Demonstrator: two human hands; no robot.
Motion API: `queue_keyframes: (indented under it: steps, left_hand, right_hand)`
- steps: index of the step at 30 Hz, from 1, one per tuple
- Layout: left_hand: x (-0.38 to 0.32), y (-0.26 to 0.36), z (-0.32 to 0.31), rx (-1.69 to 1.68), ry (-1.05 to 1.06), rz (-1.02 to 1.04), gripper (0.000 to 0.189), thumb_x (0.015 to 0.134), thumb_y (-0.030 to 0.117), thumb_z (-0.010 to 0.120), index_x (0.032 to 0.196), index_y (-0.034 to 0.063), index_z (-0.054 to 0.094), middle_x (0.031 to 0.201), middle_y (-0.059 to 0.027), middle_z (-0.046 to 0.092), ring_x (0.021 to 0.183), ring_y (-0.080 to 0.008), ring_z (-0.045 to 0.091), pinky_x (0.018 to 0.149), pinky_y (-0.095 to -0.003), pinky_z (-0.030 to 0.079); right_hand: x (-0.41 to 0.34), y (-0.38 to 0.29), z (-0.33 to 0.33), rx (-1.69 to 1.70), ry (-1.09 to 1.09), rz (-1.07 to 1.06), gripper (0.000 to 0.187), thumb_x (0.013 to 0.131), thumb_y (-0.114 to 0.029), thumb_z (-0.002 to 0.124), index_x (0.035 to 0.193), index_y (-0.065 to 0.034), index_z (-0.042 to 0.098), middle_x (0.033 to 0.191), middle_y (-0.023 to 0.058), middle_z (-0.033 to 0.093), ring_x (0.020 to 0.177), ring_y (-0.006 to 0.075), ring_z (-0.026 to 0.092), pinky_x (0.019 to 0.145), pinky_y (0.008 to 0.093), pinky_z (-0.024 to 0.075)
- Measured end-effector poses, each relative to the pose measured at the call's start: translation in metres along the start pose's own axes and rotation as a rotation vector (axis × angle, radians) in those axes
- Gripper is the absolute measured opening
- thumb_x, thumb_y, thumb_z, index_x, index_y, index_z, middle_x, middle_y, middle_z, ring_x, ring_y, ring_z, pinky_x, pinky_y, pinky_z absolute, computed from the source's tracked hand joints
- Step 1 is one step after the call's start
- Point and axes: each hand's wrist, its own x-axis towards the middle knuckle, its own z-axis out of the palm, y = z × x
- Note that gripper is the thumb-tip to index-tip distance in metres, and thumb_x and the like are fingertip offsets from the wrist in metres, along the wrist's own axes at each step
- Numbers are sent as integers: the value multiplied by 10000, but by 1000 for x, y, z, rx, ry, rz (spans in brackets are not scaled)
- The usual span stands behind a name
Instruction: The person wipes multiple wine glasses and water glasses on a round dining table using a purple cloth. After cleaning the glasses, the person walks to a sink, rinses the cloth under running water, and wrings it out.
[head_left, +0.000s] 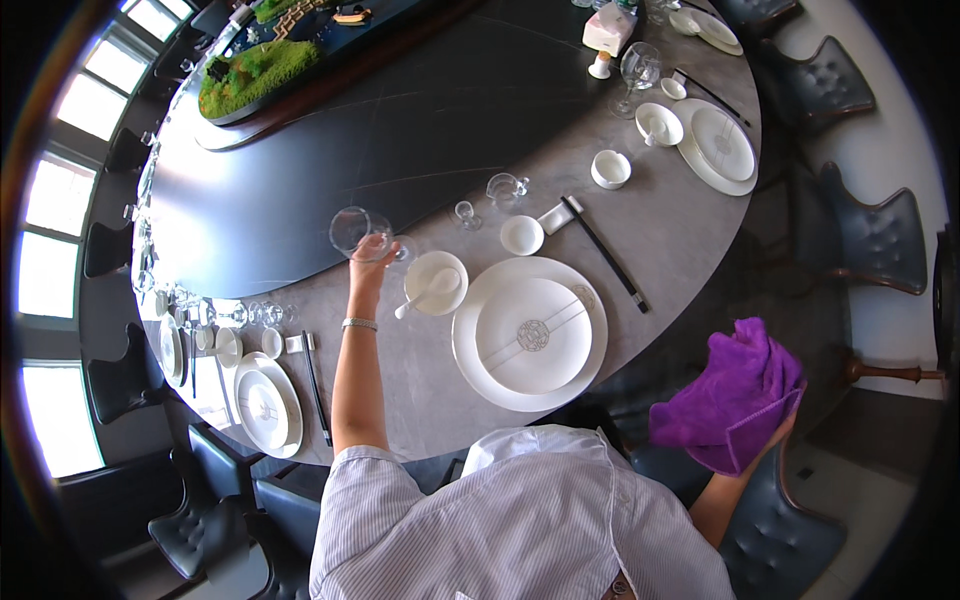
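My left hand (370, 259) is closed around a clear wine glass (351, 231) at the table's inner part, its base beside a white bowl (450, 271) with a spoon. Off the table at the right, my right hand (787, 426) holds a purple cloth (731, 397), which hides most of the fingers. Before me a white plate (534, 336) with a grey pattern lies on a larger plate (465, 352). Behind the plates are a small white dish (522, 235), a small stemmed glass (467, 216) and a glass pitcher (504, 189). Black chopsticks (606, 255) lean on a white rest (561, 216).
A dark turntable (450, 127) bears a mossy miniature landscape (259, 79). More place settings stand at the left, with a stacked plate (262, 409), and at the right, near a white ashtray (611, 169) and a tall wine glass (640, 67). Dark tufted chairs (877, 232) surround the table.
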Motion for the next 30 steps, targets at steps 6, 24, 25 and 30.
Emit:
queue_keyframes:
  steps: [6,24,25,30]
  left_hand:
    - [11,10,45,-11,-118,-10,235,699,93,743,836,41,559,781,25,563,723,-65,497,648,-225,430]
    - [-101,43,102,191,685,30,170,771,8,580,936,12,538,806,-36,541,701,-115,509,646,-240,439]
    - [-112,53,125,105,651,11,157,782,5,570,935,12,538,810,-32,541,695,-109,505,638,-237,436]
    - [-119,110,255,6,305,114,195,784,-13,569,973,28,543,859,-25,548,720,-97,519,654,-225,434]
  right_hand:
    - [28,4,0,-95,-141,-25,584,913,-462,307,1331,-53,309,1310,168,378,1154,314,439,955,436,391]
    - [97,-52,-51,-379,231,-283,576,915,-471,280,1262,-23,382,1263,157,415,1095,305,478,894,458,431]
    - [103,-51,-57,-294,338,-278,569,907,-465,301,1254,-23,393,1255,156,425,1098,307,476,905,454,422]
    - [128,-59,-73,183,187,113,477,871,-360,451,1202,-17,457,1185,147,495,1080,300,487,943,425,383]
